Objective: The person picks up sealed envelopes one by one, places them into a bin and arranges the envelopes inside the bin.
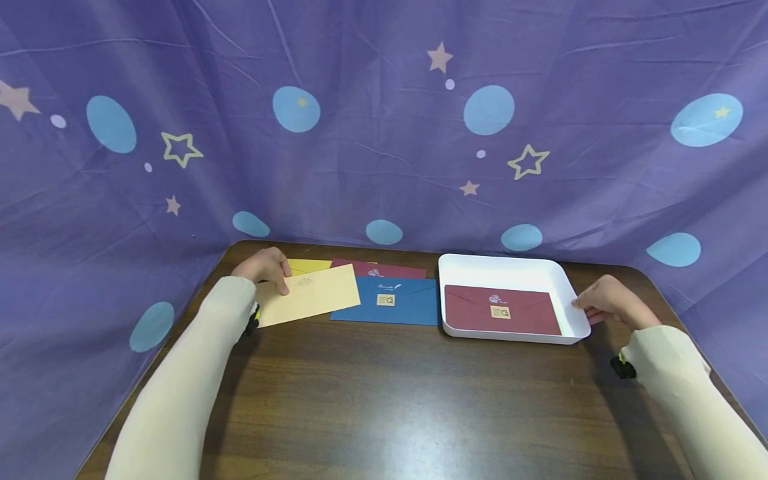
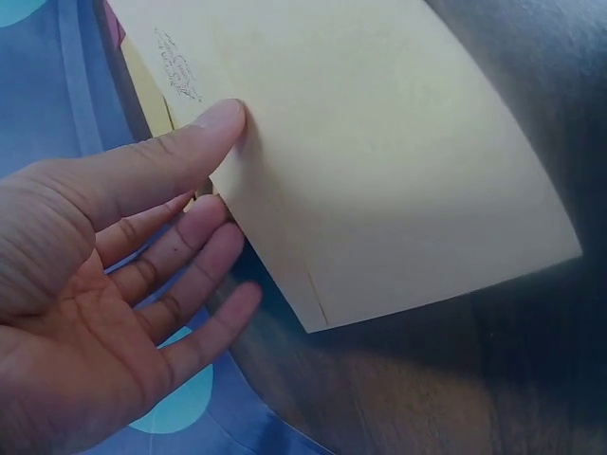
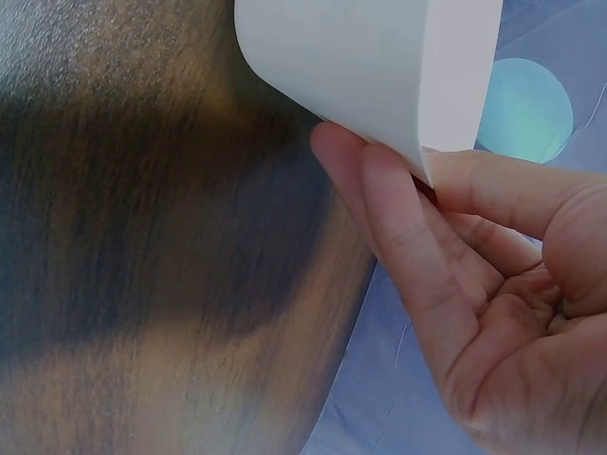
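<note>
My left hand (image 1: 265, 267) pinches a cream envelope (image 1: 312, 297) by its left end, thumb on the face and fingers behind, as the left wrist view shows. The envelope slants over part of a blue envelope (image 1: 408, 303). Behind them lie a yellow envelope (image 1: 309, 265) and a dark red envelope (image 1: 399, 270), each partly covered. On the right, my right hand (image 1: 612, 301) grips the right rim of a white tray (image 1: 504, 267), with fingertips under the edge in the right wrist view. Inside the tray lies another dark red envelope (image 1: 503, 311) with a gold sticker.
Everything stands toward the far side of a brown wooden table (image 1: 384, 400). A purple curtain (image 1: 384, 147) with stars and blue dots hangs right behind the table and along its sides. The tray's left wall stands beside the blue envelope's right end.
</note>
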`<state>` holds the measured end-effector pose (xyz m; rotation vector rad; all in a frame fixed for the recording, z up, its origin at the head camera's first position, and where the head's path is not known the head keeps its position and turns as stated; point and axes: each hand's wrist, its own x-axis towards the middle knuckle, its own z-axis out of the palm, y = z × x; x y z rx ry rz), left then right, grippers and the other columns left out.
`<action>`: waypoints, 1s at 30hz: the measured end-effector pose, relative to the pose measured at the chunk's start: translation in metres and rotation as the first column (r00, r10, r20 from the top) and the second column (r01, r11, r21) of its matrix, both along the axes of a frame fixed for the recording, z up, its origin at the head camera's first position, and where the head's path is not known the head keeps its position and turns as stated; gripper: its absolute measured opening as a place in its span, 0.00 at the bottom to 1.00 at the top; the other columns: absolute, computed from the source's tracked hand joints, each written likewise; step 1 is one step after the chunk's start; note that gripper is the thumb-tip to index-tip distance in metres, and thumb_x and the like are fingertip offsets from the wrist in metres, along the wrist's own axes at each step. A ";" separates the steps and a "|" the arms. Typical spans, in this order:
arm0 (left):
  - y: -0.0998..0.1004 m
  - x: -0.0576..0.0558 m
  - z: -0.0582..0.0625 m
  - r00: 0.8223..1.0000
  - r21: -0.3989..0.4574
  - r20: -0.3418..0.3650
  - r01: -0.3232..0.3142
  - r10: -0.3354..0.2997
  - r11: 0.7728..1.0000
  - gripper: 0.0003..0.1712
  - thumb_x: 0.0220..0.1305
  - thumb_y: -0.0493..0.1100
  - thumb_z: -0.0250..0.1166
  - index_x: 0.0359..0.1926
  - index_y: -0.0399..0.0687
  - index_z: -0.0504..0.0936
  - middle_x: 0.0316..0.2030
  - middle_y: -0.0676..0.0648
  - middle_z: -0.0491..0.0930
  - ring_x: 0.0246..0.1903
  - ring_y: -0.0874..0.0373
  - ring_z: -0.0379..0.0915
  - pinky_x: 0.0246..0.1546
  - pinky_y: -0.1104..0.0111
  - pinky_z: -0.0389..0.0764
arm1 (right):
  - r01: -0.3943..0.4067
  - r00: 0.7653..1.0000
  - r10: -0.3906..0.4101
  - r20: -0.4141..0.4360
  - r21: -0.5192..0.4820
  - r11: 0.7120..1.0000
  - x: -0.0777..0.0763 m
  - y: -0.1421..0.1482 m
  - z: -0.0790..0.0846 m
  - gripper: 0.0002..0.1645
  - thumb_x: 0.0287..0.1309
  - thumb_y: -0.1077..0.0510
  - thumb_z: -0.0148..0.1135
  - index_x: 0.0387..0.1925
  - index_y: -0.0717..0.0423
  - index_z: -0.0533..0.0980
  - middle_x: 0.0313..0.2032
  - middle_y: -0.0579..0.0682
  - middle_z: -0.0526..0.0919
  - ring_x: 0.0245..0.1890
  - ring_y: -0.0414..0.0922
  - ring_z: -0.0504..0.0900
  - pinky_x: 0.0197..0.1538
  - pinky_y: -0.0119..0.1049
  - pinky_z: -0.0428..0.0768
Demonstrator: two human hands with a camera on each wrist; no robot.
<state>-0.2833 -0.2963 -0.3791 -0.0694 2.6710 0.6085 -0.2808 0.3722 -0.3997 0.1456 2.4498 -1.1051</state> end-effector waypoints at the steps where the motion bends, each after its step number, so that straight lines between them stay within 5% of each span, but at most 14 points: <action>1: 0.000 -0.001 -0.001 1.000 0.002 -0.001 -0.001 0.001 1.000 0.21 0.50 0.32 0.77 0.45 0.35 0.80 0.47 0.40 0.76 0.46 0.47 0.69 0.54 0.54 0.76 | -0.002 1.000 0.002 -0.001 -0.002 1.000 0.000 0.000 0.000 0.16 0.60 0.69 0.64 0.41 0.85 0.78 0.22 0.52 0.86 0.23 0.42 0.85 0.32 0.39 0.88; 20: 0.001 -0.006 -0.009 0.999 -0.075 -0.016 0.028 -0.029 0.997 0.19 0.53 0.32 0.76 0.43 0.36 0.78 0.44 0.39 0.75 0.43 0.47 0.69 0.50 0.56 0.76 | -0.008 1.000 0.008 -0.015 0.002 1.000 0.000 0.002 0.000 0.19 0.60 0.68 0.64 0.44 0.86 0.77 0.24 0.52 0.86 0.24 0.42 0.85 0.32 0.40 0.89; 30: -0.002 -0.007 -0.013 1.000 -0.036 -0.002 0.013 -0.013 0.999 0.16 0.54 0.31 0.74 0.42 0.35 0.77 0.41 0.42 0.73 0.40 0.49 0.69 0.44 0.61 0.75 | -0.014 1.000 0.014 -0.017 0.000 1.000 0.000 0.002 -0.001 0.19 0.61 0.69 0.64 0.44 0.87 0.76 0.25 0.52 0.86 0.25 0.42 0.85 0.33 0.41 0.89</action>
